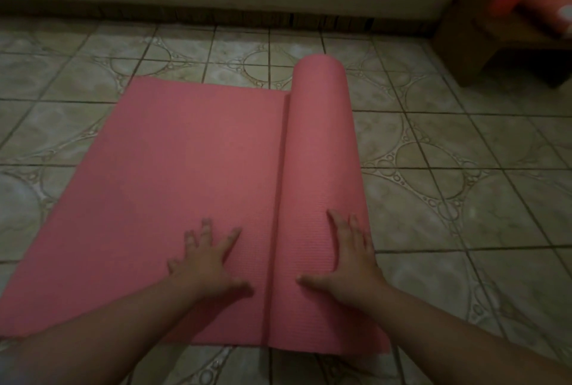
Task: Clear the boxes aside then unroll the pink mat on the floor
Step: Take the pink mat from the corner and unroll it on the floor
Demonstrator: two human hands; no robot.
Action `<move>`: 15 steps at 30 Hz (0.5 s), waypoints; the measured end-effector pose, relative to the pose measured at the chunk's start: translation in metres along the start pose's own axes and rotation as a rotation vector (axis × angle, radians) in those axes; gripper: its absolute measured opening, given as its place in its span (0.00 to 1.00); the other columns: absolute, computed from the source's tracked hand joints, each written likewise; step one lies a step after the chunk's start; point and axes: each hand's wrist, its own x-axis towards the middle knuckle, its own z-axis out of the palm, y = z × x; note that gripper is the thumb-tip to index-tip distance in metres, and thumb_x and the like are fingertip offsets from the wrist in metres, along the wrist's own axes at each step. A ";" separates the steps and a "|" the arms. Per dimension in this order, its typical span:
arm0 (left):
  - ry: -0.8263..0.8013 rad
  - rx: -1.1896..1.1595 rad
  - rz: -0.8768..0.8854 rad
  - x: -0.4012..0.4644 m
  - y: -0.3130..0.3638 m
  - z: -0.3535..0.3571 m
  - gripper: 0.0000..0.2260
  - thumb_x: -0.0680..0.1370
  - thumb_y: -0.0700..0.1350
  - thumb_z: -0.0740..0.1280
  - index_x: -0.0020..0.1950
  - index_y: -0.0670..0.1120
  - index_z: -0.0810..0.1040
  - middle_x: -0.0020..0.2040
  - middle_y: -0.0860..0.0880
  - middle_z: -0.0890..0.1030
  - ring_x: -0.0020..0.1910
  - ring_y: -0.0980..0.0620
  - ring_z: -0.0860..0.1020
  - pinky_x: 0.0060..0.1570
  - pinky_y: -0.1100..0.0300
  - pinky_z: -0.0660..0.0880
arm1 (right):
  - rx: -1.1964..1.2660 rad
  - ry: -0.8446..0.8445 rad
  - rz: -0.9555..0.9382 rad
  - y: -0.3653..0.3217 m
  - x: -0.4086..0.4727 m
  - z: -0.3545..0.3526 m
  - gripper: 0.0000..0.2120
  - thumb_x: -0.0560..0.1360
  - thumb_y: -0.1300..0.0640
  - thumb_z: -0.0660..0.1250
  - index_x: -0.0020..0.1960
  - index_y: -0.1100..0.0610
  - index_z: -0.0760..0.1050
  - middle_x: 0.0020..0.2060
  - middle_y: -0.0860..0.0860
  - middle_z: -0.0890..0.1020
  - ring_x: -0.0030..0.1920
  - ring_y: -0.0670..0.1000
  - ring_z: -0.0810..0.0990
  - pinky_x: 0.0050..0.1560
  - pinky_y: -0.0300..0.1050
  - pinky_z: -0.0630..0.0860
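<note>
here, mat: pink mat (192, 168) half unrolled on floor (464, 199)
left grip (205, 260): flat, released, pinning sheet
right grip (349, 257): flat, released, pushing roll

The pink mat (198, 168) looks matt and finely ribbed; the floor (464, 199) is patterned, faintly glossy tile.

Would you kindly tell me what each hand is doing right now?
Left hand: open, flat on the unrolled part of the pink mat.
Right hand: open, resting on the mat's roll.
</note>
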 end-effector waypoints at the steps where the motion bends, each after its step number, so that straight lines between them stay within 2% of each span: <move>1: 0.000 0.009 -0.007 0.000 0.002 0.001 0.53 0.58 0.73 0.69 0.71 0.70 0.37 0.74 0.48 0.27 0.75 0.38 0.36 0.67 0.30 0.53 | 0.027 -0.008 0.000 0.001 0.001 -0.004 0.61 0.55 0.33 0.76 0.72 0.32 0.34 0.77 0.47 0.38 0.77 0.55 0.40 0.75 0.60 0.51; 7: 0.010 0.044 -0.040 -0.002 0.004 0.003 0.55 0.57 0.73 0.70 0.71 0.69 0.35 0.75 0.47 0.28 0.76 0.38 0.38 0.67 0.32 0.55 | 0.217 -0.020 0.021 0.018 0.004 -0.030 0.66 0.48 0.40 0.82 0.74 0.36 0.44 0.76 0.52 0.43 0.77 0.53 0.46 0.76 0.51 0.50; 11: 0.008 0.055 -0.058 -0.002 0.005 0.002 0.55 0.57 0.73 0.70 0.71 0.69 0.35 0.75 0.47 0.29 0.76 0.38 0.39 0.67 0.32 0.56 | 0.367 0.042 0.090 0.014 0.009 -0.030 0.69 0.40 0.31 0.74 0.75 0.36 0.44 0.77 0.53 0.45 0.77 0.53 0.49 0.76 0.52 0.53; 15: 0.013 0.040 -0.069 -0.002 0.006 0.003 0.56 0.56 0.72 0.71 0.71 0.70 0.35 0.76 0.48 0.29 0.76 0.38 0.39 0.67 0.33 0.58 | 0.379 0.055 0.072 0.014 0.010 -0.023 0.67 0.47 0.39 0.81 0.75 0.37 0.43 0.75 0.53 0.53 0.74 0.53 0.58 0.73 0.50 0.60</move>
